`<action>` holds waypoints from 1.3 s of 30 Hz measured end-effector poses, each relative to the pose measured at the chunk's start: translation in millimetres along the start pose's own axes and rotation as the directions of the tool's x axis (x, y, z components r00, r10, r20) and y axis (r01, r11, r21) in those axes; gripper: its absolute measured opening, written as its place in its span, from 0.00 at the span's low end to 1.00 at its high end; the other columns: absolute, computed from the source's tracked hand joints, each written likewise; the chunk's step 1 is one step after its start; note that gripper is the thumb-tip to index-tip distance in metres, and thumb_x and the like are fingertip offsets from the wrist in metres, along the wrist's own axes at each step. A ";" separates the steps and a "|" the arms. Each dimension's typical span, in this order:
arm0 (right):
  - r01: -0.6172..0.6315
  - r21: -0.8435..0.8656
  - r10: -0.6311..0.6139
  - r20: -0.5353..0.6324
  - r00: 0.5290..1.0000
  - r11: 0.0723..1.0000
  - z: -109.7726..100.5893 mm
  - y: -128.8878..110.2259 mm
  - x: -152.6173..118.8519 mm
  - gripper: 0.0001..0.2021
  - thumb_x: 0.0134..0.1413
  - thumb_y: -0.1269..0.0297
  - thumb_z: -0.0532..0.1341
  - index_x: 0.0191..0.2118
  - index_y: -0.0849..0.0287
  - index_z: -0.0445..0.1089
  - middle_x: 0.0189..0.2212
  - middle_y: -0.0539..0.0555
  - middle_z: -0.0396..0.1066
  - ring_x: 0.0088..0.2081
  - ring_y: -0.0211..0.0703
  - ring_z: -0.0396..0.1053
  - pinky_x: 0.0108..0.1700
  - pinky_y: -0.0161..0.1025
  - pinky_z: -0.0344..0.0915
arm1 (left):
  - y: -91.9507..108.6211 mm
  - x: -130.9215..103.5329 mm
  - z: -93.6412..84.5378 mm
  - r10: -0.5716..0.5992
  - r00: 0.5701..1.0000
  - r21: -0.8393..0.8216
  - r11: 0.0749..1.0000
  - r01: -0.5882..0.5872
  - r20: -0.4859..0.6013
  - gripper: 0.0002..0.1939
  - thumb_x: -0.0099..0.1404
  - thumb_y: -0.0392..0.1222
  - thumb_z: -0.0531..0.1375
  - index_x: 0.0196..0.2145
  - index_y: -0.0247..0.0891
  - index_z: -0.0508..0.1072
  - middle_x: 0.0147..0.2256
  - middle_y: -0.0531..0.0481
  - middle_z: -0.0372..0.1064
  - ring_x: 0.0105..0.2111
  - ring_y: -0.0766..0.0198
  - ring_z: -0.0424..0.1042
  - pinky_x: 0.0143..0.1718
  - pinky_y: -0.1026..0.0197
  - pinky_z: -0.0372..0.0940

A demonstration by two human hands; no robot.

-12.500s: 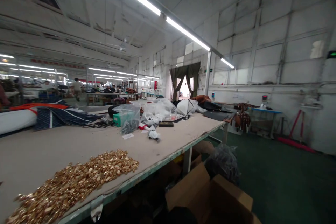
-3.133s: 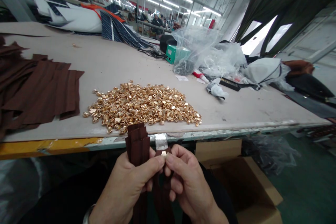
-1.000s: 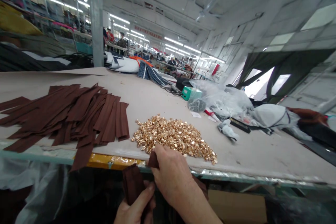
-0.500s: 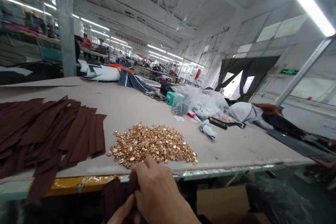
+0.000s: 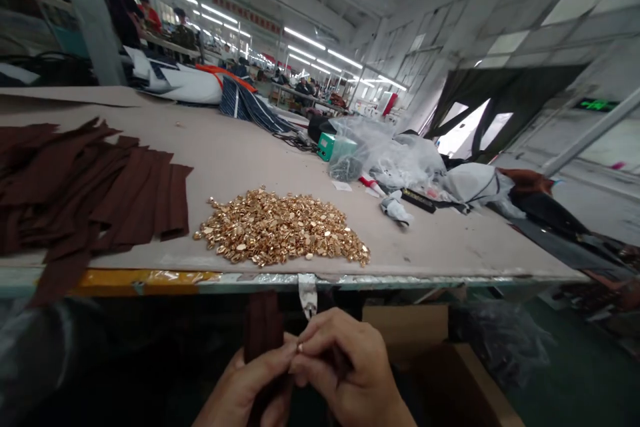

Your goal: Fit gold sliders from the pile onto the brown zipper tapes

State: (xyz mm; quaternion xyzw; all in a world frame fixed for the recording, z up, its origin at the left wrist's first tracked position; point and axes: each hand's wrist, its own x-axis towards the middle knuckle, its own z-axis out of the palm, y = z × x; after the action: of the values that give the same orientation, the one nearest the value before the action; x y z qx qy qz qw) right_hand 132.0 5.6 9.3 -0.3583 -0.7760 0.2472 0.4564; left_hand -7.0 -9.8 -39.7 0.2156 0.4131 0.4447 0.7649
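Observation:
My left hand (image 5: 255, 380) grips a dark brown zipper tape (image 5: 263, 323) that stands up between its thumb and fingers, below the table's front edge. Thumb and fingers of my right hand (image 5: 350, 360) are pinched on a small shiny zipper slider (image 5: 299, 348), mostly covered by the fingertips. The two hands meet there, at the tape's side. Just beyond them, on the table, lies a heap of gold-coloured zipper sliders (image 5: 280, 227). To its left spreads a pile of brown zipper tapes (image 5: 125, 193), some hanging over the edge.
A metal clip-like piece (image 5: 308, 295) hangs at the table edge. Farther right on the table (image 5: 450, 247) lie a crumpled grey cloth (image 5: 395, 208), clear plastic bags (image 5: 390, 153) and a green box (image 5: 326, 145). Below stands an open cardboard box (image 5: 405, 327). People work in the background.
My right hand has drawn back from the front of the slider heap and down to my left hand, below the table edge. The view has tilted downward.

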 end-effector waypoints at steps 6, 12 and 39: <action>-0.020 -0.232 -0.003 -0.098 0.995 0.973 -6.0 10.2 -2.4 0.07 0.50 0.71 0.66 0.34 0.56 0.68 0.26 0.51 0.72 0.26 0.39 0.70 0.27 0.32 0.65 | 5.6 0.1 5.7 -0.040 0.996 0.110 0.993 0.048 -0.075 0.14 0.53 0.51 0.62 0.21 0.36 0.73 0.10 0.59 0.53 0.12 0.74 0.48 0.14 0.68 0.43; 0.030 -0.272 -0.037 -0.019 0.999 0.962 -8.6 17.8 1.4 0.09 0.51 0.73 0.66 0.38 0.56 0.68 0.30 0.51 0.73 0.31 0.39 0.72 0.34 0.32 0.68 | 11.6 -6.9 11.0 -0.020 0.993 0.128 0.991 0.036 -0.120 0.12 0.52 0.48 0.64 0.22 0.36 0.72 0.17 0.56 0.62 0.12 0.75 0.49 0.15 0.67 0.42; -0.022 -0.067 0.019 -0.031 0.999 0.998 3.4 8.7 -21.4 0.16 0.50 0.70 0.66 0.46 0.58 0.71 0.32 0.54 0.66 0.29 0.38 0.67 0.27 0.33 0.66 | 11.9 -11.7 29.8 -0.001 0.997 0.233 0.972 -0.015 0.072 0.09 0.36 0.28 0.56 0.18 0.35 0.73 0.14 0.58 0.61 0.16 0.72 0.56 0.18 0.67 0.47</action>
State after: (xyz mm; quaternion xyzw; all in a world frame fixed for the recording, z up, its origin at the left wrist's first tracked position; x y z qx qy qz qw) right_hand 138.8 -5.9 -9.8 -0.3851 -0.7731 0.2202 0.4533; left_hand 8.6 -12.7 -9.4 0.3210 0.4341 0.3880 0.7470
